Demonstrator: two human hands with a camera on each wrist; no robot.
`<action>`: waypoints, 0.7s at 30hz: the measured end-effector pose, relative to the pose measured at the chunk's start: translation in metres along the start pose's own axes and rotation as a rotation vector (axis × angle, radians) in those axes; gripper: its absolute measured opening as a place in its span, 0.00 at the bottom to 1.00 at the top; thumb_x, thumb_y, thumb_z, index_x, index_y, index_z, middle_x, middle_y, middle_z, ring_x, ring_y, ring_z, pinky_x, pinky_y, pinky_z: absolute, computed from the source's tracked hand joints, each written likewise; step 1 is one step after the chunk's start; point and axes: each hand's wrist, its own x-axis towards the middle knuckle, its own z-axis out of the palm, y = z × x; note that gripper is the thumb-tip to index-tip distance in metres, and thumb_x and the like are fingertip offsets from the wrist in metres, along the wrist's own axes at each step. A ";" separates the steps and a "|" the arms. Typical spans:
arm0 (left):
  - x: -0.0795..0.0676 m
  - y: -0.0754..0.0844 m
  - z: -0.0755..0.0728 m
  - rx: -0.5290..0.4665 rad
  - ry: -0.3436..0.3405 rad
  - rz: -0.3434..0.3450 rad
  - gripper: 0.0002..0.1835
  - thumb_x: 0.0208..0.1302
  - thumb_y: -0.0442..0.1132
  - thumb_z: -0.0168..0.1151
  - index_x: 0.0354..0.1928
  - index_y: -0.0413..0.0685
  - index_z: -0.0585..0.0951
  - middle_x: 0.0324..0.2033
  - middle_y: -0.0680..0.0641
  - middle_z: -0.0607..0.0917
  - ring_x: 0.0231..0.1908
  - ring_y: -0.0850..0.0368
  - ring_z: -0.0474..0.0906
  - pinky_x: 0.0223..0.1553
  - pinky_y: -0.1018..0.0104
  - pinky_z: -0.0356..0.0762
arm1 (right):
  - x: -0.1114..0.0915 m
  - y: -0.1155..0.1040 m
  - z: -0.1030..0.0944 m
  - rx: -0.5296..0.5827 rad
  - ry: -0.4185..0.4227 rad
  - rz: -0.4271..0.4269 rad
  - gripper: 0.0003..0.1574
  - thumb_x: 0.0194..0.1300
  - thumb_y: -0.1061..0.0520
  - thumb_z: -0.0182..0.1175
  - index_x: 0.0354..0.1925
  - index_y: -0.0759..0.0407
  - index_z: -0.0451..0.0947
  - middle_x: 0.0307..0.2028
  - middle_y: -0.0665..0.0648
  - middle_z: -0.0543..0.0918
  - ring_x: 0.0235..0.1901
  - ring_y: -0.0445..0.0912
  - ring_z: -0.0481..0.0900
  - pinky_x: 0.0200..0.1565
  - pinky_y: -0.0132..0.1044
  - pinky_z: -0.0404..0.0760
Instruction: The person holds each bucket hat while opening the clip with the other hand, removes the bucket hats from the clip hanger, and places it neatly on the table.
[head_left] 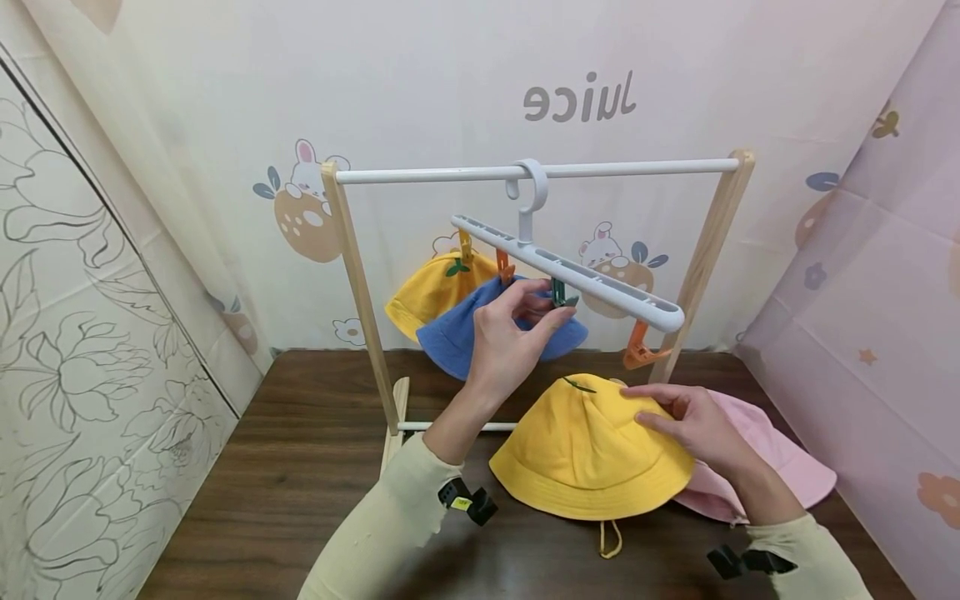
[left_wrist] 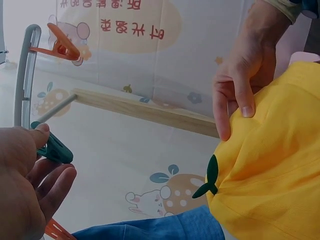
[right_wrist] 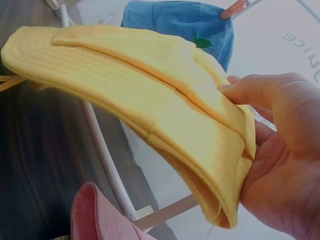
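Observation:
My left hand point(head_left: 504, 337) pinches a green clothespin point(head_left: 558, 293) that hangs under the middle of a grey clip hanger point(head_left: 600, 285). In the left wrist view, thumb and fingers lie on the sides of this green clothespin point(left_wrist: 56, 149). My right hand point(head_left: 697, 423) holds a yellow bucket hat point(head_left: 585, 454) by its crown, lower and to the right of the green clothespin. A green leaf decorates the hat's top, and a cord dangles below its brim. In the right wrist view, the thumb presses the yellow fabric point(right_wrist: 150, 85) from above.
A blue hat point(head_left: 453, 337) and another yellow hat point(head_left: 420, 292) hang from clothespins at the hanger's far end. An orange clothespin point(head_left: 642, 348) hangs at its near end. The hanger hooks over a white rod point(head_left: 630, 169) on wooden posts. A pink hat point(head_left: 787, 454) lies at right.

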 end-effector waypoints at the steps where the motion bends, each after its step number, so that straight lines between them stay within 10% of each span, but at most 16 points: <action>1: 0.000 0.000 0.000 -0.002 0.000 0.002 0.20 0.71 0.37 0.80 0.59 0.38 0.88 0.43 0.37 0.96 0.41 0.43 0.96 0.49 0.49 0.95 | 0.000 0.000 0.000 0.003 -0.003 0.004 0.22 0.76 0.61 0.73 0.65 0.63 0.88 0.53 0.25 0.89 0.42 0.30 0.84 0.38 0.29 0.86; 21: 0.002 0.007 0.005 0.002 -0.003 0.041 0.21 0.70 0.37 0.80 0.62 0.40 0.87 0.45 0.38 0.97 0.44 0.43 0.96 0.51 0.56 0.95 | -0.001 0.001 -0.003 0.016 -0.035 0.042 0.23 0.77 0.60 0.72 0.66 0.64 0.87 0.53 0.27 0.89 0.41 0.31 0.86 0.38 0.30 0.89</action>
